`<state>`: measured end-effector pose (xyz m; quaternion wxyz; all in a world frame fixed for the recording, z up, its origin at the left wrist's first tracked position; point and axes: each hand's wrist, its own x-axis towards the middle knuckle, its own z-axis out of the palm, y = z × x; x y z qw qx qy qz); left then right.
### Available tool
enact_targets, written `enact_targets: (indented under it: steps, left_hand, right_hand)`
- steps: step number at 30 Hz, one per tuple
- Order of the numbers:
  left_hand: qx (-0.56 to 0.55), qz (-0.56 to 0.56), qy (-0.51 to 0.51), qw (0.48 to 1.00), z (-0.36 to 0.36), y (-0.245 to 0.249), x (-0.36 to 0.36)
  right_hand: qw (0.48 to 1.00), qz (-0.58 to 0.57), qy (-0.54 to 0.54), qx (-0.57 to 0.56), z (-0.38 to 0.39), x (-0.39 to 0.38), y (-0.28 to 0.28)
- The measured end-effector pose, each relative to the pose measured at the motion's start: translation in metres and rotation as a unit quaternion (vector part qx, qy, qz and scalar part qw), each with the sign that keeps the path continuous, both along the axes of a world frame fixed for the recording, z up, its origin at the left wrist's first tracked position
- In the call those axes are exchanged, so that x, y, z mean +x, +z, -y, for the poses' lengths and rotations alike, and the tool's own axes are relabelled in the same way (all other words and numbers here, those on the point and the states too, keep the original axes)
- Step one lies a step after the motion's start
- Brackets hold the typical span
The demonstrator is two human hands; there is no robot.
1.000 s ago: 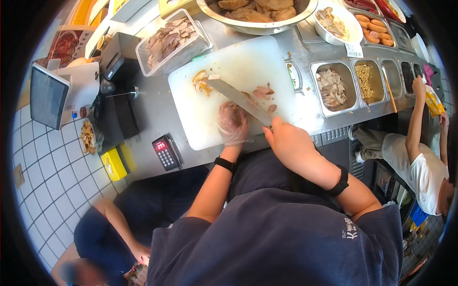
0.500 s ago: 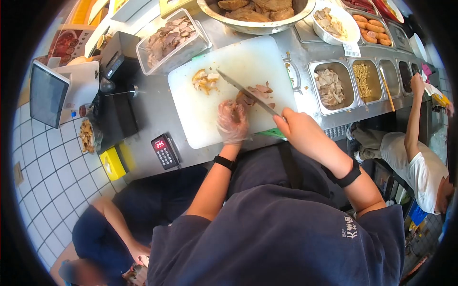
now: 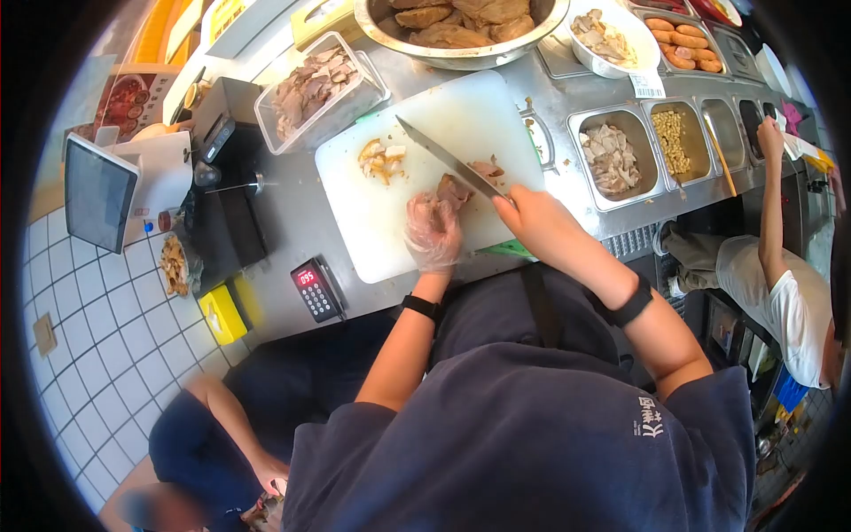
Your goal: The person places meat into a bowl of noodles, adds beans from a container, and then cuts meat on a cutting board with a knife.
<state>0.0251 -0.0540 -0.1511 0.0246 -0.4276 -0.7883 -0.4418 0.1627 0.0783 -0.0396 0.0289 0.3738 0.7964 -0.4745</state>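
My left hand [image 3: 433, 232], in a clear plastic glove, is curled against a piece of brown meat [image 3: 454, 191] on the white cutting board [image 3: 363, 226]. A long knife [image 3: 443, 158] is gripped in my right hand [image 3: 536, 222], its blade slanting up and left across the meat. Sliced meat [image 3: 487, 168] lies just beyond the blade. Yellowish-white chopped pieces [image 3: 381, 161] are piled on the board's upper left.
A metal bowl [image 3: 461, 58] of meat and a clear tub [image 3: 310, 96] of slices stand behind the board. Metal trays [image 3: 613, 158] line the right. A keypad device [image 3: 317, 289] sits left. One person [image 3: 771, 266] is at right, another [image 3: 230, 417] at lower left.
The view has shifted slightly. The sliced meat beyond the blade looks like a smaller patch, and the piece at my left hand shows more. Both hands keep much the same pose.
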Motion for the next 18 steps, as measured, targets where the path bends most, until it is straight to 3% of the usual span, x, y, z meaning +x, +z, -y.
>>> enact_targets:
  steps: [3,12,18]
  left_hand:
    - [0.004,0.001,0.002,1.000,-0.003,0.005,0.002]
    - [0.014,-0.020,-0.014,1.000,-0.001,-0.004,-0.002]
    - [0.020,0.036,-0.008,0.999,0.003,-0.013,-0.003]
  right_hand:
    - [0.999,-0.009,0.033,0.029,0.011,0.022,0.013]
    - [0.991,-0.084,-0.005,0.101,0.024,-0.009,-0.046]
    - [0.999,-0.033,-0.002,0.029,0.002,0.012,-0.010]
